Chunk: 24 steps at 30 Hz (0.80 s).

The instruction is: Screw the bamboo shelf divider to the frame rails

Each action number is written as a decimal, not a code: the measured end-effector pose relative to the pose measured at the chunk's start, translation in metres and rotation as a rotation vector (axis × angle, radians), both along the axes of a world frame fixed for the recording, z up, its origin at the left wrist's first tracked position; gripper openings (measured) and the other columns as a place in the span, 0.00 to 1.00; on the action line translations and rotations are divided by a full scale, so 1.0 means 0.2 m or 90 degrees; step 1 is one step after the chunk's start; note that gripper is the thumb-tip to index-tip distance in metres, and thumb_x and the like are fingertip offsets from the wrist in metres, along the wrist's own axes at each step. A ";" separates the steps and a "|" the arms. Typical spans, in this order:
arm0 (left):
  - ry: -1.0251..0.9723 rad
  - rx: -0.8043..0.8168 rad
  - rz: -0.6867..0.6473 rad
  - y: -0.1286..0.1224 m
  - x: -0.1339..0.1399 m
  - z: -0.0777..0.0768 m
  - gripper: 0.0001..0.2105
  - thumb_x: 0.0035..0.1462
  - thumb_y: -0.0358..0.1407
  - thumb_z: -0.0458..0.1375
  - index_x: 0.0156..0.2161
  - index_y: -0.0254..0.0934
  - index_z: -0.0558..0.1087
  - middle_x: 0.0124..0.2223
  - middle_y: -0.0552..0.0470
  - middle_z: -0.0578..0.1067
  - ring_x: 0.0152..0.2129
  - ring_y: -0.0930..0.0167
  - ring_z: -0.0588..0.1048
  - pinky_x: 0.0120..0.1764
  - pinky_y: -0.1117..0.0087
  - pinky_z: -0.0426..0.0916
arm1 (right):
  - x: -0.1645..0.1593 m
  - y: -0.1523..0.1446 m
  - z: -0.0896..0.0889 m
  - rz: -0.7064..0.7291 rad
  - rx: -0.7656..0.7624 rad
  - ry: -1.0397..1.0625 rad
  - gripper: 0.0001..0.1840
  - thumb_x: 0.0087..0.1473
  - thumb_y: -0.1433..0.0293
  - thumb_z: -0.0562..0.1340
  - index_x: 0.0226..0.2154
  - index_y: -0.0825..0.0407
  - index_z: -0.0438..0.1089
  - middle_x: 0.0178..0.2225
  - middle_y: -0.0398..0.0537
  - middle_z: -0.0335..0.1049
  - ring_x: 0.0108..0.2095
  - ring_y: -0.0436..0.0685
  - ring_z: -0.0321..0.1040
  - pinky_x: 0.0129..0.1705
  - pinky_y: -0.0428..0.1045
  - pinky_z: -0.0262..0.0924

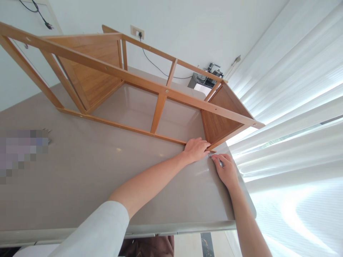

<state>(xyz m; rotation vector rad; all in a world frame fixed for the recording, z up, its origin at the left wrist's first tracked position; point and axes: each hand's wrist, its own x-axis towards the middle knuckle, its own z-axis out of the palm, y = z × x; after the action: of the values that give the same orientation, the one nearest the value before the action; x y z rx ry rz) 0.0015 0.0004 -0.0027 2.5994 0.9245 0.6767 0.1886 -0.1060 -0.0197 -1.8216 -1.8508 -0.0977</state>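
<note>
White curtains [284,64] hang right of our counter [134,185], where the wooden frame [166,91] rests. Our left hand [197,149] clamps its near right corner, presumably to steady it; our right hand [227,172], just right, pinches a small metal tool [209,155] beside that corner. Most of the frame lies far and left of both hands.

Orange-brown frame [159,111], grey table [80,171], white curtains [292,157]

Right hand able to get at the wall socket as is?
Probably not: the wooden frame stands between the right hand and the wall socket, and that hand appears occupied, pinching a small metallic item.
</note>
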 end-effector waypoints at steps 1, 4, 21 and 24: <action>-0.002 0.000 0.000 0.00 0.00 0.00 0.10 0.64 0.42 0.55 0.44 0.42 0.76 0.45 0.53 0.80 0.44 0.64 0.74 0.40 0.65 0.69 | 0.00 0.00 0.00 -0.003 0.009 -0.012 0.17 0.63 0.57 0.56 0.41 0.47 0.76 0.38 0.51 0.69 0.43 0.60 0.64 0.49 0.57 0.61; -0.008 0.002 0.001 0.00 0.00 -0.01 0.10 0.64 0.42 0.56 0.45 0.42 0.76 0.44 0.53 0.80 0.44 0.64 0.74 0.40 0.65 0.69 | 0.00 0.00 0.00 0.001 0.023 -0.046 0.17 0.63 0.58 0.55 0.41 0.46 0.76 0.38 0.51 0.67 0.42 0.60 0.62 0.48 0.57 0.61; -0.009 0.003 -0.006 0.01 0.00 -0.02 0.10 0.63 0.42 0.56 0.45 0.42 0.76 0.46 0.53 0.80 0.44 0.64 0.74 0.40 0.65 0.70 | -0.13 -0.02 0.07 0.010 0.071 -0.250 0.16 0.64 0.71 0.53 0.42 0.47 0.76 0.43 0.55 0.65 0.42 0.61 0.57 0.46 0.58 0.60; -0.006 0.006 -0.007 0.01 0.00 -0.01 0.10 0.63 0.42 0.56 0.44 0.42 0.76 0.46 0.54 0.80 0.44 0.64 0.74 0.40 0.65 0.70 | -0.13 -0.02 0.06 0.008 0.071 -0.266 0.16 0.63 0.71 0.52 0.42 0.47 0.76 0.44 0.55 0.65 0.42 0.61 0.57 0.46 0.58 0.59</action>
<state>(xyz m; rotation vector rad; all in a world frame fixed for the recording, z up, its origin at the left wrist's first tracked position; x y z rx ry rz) 0.0025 0.0021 -0.0052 2.6051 0.9062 0.6919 0.1620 -0.1093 -0.0070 -1.8116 -2.0825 -0.6057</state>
